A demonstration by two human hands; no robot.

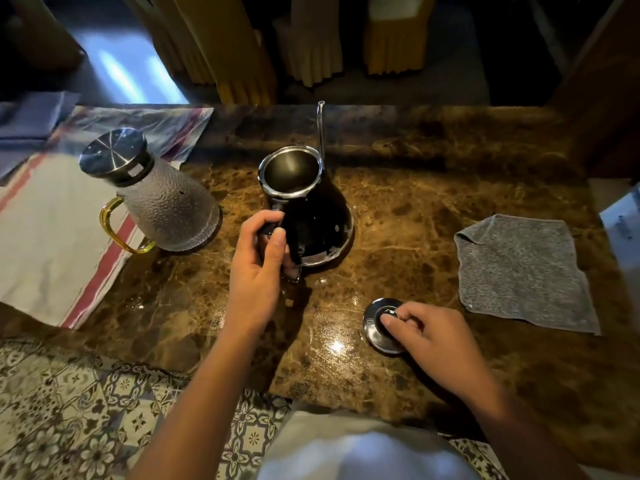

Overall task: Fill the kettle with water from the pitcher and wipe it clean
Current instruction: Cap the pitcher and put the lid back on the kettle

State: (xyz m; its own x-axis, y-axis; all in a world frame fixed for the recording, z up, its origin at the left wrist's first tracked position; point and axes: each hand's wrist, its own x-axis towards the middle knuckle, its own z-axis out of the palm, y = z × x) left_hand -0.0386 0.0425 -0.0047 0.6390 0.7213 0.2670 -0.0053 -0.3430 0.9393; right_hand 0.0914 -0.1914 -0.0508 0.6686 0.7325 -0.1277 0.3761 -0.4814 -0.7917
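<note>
Here the black kettle (311, 209) stands upright and open-mouthed on the brown marble counter (433, 188), its thin spout pointing away. The left hand (258, 261) has its fingers curled around the kettle's handle. The right hand (429, 336) pinches the knob of the kettle lid (375, 327) (flat on the counter). The textured glass pitcher (166, 199) stands left on a striped cloth (52, 244); a grey cloth (523, 271) lies right.

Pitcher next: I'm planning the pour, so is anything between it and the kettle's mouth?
Nothing visible. The pitcher stands left of the kettle with bare counter between them. The kettle's mouth is open; its lid lies under the right hand. The pitcher's own cap remains on.
</note>
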